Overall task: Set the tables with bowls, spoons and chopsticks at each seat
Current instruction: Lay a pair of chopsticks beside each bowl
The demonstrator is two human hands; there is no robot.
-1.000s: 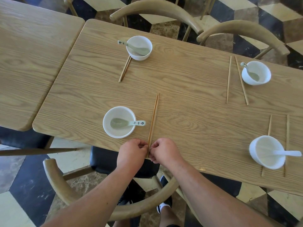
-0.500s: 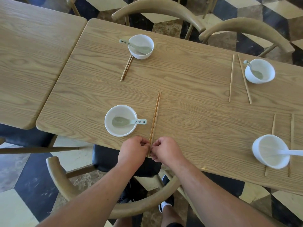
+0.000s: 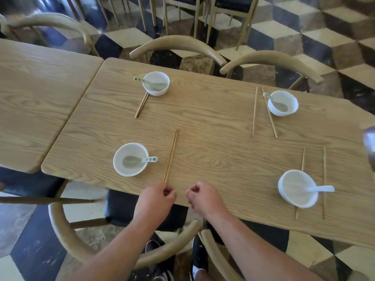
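On the wooden table [image 3: 213,155] several seats are laid. The near-left white bowl [image 3: 129,173] holds a grey spoon [image 3: 140,160]. Just right of it lies a pair of chopsticks [image 3: 170,155], side by side. My left hand [image 3: 157,199] is at the table's front edge, its fingers curled over the pair's near ends. A short way to the right, my right hand [image 3: 199,196] is curled and holds nothing. Three more bowls with spoons stand at far left [image 3: 162,90], far right [image 3: 292,110] and near right [image 3: 292,199], each with chopsticks beside it.
A second wooden table [image 3: 36,102] adjoins on the left. Curved-back chairs stand at the near seat [image 3: 67,226] and along the far side [image 3: 178,43], [image 3: 269,59]. The floor is patterned tile. The near-right pair of chopsticks lies spread apart around its bowl.
My right hand has let go of the chopstick ends and moved right. The left hand stays at them. The view has tilted up, showing more chairs and floor.
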